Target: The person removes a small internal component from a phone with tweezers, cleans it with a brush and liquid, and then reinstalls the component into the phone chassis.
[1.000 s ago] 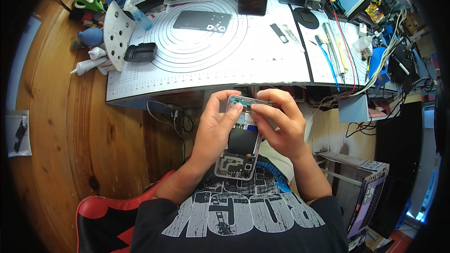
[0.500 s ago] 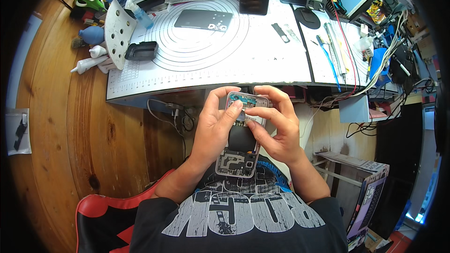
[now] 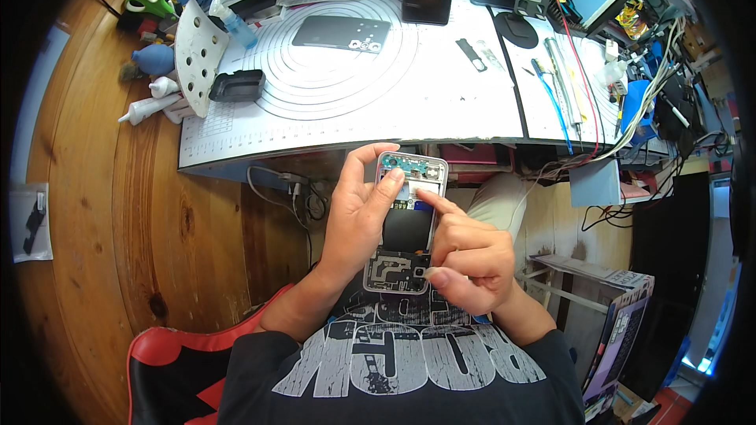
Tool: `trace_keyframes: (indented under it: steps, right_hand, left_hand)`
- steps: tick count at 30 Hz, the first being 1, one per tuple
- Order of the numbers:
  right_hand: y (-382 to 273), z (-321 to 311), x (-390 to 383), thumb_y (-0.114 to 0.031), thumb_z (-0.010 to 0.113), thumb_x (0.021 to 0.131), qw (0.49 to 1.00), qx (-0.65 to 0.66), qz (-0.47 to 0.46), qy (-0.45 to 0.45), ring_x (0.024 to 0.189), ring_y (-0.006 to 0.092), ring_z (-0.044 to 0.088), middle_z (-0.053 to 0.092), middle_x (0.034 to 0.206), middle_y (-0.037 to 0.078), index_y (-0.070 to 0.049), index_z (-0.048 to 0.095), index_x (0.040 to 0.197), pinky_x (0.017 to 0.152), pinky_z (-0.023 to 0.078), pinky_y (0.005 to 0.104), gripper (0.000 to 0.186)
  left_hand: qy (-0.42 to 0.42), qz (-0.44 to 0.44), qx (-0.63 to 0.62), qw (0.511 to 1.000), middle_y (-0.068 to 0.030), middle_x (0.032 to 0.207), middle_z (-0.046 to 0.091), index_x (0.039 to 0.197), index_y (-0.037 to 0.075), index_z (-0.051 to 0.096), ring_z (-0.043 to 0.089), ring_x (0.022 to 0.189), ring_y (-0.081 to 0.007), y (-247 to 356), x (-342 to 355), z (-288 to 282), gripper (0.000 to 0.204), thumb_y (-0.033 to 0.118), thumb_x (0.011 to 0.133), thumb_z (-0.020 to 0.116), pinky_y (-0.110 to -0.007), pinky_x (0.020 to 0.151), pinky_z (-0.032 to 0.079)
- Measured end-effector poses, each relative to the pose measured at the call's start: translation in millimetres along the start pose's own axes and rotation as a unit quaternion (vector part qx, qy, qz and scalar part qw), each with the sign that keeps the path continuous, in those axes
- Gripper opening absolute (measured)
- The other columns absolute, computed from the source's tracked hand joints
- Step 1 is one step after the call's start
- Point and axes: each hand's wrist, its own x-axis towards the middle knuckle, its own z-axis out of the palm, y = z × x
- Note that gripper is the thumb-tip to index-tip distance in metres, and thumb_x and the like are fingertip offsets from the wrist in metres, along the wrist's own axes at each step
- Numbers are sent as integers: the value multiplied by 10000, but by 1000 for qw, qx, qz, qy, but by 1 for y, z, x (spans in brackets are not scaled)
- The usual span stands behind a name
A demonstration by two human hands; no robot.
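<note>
An opened smartphone (image 3: 405,230), its back off and its inside facing up, is held above my lap. My left hand (image 3: 356,216) is closed around its left edge, the thumb lying over the upper inside beside a teal circuit board. A black battery shows in the middle, with a dark lower module below it. My right hand (image 3: 476,256) is at the phone's right side. Its index finger reaches to the inside, just above the battery, while the thumb is by the lower right edge. Nothing shows between that thumb and index finger, and the other fingers are curled.
On the white work mat (image 3: 315,114) lie a dark phone back cover (image 3: 340,32) and a small black part (image 3: 471,53). A perforated holder (image 3: 197,59) with tools stands left. Tweezers, a blue brush (image 3: 553,102) and cables (image 3: 630,130) are right. A box (image 3: 606,307) stands low right.
My right hand has moved down and right, from fingers bent over the phone's upper part to index pointing inside and thumb lower. The left hand keeps its hold.
</note>
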Motion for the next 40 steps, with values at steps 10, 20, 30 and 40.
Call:
trace_keyframes:
  steps: [10, 20, 30, 40]
  right_hand:
    - [-3, 8, 10, -68, 834, 795, 994, -97, 0, -45, 565, 205, 496, 493, 601, 30, -51, 584, 570, 1224, 356, 594, 336]
    - [3, 17, 11, -90, 846, 788, 990, -129, -36, -36, 569, 209, 483, 474, 594, 32, -49, 583, 564, 1202, 383, 610, 348]
    - [2, 19, 8, -108, 849, 783, 987, -154, -33, -26, 564, 206, 478, 432, 570, 22, -62, 562, 538, 1195, 379, 639, 380]
    - [3, 19, 8, -125, 852, 794, 982, -181, -45, -39, 562, 201, 474, 413, 563, 15, -70, 550, 525, 1203, 367, 648, 408]
  left_hand:
    - [-3, 18, 22, 1000, -103, 1055, 719, 1414, 40, 472, 662, 899, -67, -1, 2, 2, 339, 133, 1104, 572, -218, 766, 537]
    - [-13, 32, 5, 999, -123, 1135, 709, 1402, 42, 493, 667, 972, -101, 0, 1, 3, 327, 120, 1097, 580, -254, 837, 554]
    - [-4, 30, 14, 999, -108, 1076, 717, 1398, 30, 473, 673, 919, -81, 0, 2, 5, 327, 115, 1101, 580, -224, 779, 543]
    - [-2, 46, 27, 999, -94, 1049, 721, 1412, 36, 468, 662, 909, -69, -2, 4, 6, 357, 150, 1100, 599, -216, 758, 530]
